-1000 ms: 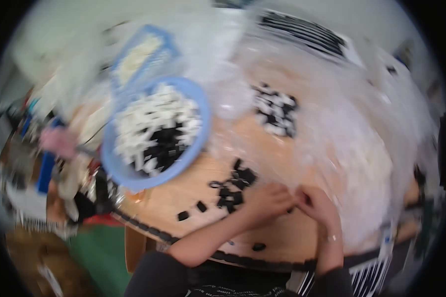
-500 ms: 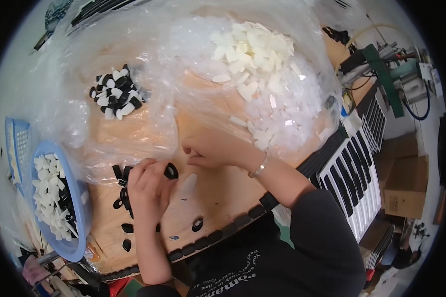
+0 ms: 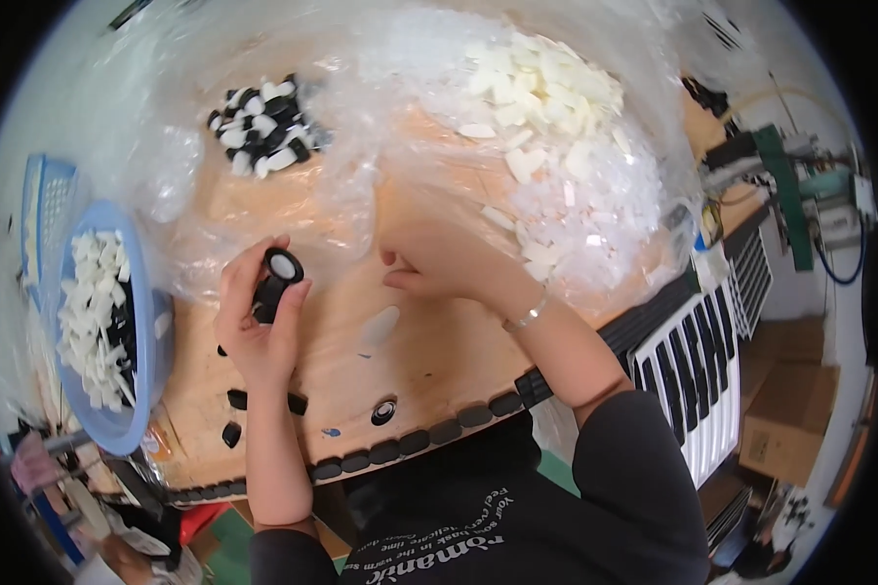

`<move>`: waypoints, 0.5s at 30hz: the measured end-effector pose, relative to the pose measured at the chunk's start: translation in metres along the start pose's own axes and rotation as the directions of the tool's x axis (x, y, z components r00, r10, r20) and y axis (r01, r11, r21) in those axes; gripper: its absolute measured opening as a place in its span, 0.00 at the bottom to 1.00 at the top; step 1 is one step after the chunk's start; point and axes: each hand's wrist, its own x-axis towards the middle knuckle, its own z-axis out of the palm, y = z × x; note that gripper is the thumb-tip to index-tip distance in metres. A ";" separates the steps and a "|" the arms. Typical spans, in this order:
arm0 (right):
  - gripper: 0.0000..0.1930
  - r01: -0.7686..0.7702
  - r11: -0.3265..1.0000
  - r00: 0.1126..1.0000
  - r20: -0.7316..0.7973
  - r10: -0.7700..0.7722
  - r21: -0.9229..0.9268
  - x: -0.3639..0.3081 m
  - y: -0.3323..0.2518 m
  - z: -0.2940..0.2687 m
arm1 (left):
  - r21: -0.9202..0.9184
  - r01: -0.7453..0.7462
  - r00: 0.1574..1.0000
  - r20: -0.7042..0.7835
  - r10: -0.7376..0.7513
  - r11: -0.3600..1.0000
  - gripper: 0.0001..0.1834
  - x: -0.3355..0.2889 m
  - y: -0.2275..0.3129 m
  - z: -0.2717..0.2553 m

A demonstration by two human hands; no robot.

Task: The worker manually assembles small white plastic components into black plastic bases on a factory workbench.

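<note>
My left hand [image 3: 256, 327] is closed round some small black parts [image 3: 268, 299], above the left part of the wooden table. The uppermost is a black oval ring [image 3: 285, 265] with a pale centre, between fingers and thumb. To its right, my right hand [image 3: 454, 265] hangs over the table with curled fingers, thumb near the forefinger; anything between them is too small to make out. Loose black pieces [image 3: 232, 434] lie around my left forearm. One black oval piece with a light middle [image 3: 384, 412] rests near the table's front edge.
A blue basin [image 3: 162, 366] of white and black parts stands at left. On clear plastic sheeting [image 3: 351, 210] lie a black-and-white heap [image 3: 263, 127] and a pile of cream-white pieces [image 3: 546, 83]. Dark pads [image 3: 413, 442] line the front edge. At right are a slatted white rack [image 3: 698, 390] and cardboard boxes [image 3: 788, 414].
My left hand has turned, bringing the black parts in its grip into sight. My right hand keeps much the same curled pose. The whole view has shifted a little.
</note>
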 end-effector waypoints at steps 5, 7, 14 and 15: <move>0.10 -0.064 0.995 0.996 0.073 0.059 0.072 0.003 -0.011 -0.003 | -0.330 0.026 0.987 -0.139 -0.076 0.944 0.27 -0.003 -0.003 -0.009; 0.11 -0.086 0.990 0.993 0.091 0.076 0.112 0.003 -0.010 -0.001 | -0.333 -0.020 0.984 -0.175 -0.041 0.943 0.27 -0.001 -0.004 -0.010; 0.11 -0.119 0.992 0.991 0.070 0.116 0.049 0.005 -0.015 -0.007 | -0.296 -0.092 0.972 -0.232 0.022 0.951 0.27 0.006 -0.005 -0.010; 0.10 -0.138 0.990 0.988 0.071 0.135 0.040 0.005 -0.016 -0.008 | -0.294 -0.091 0.973 -0.230 0.022 0.951 0.27 0.005 -0.005 -0.011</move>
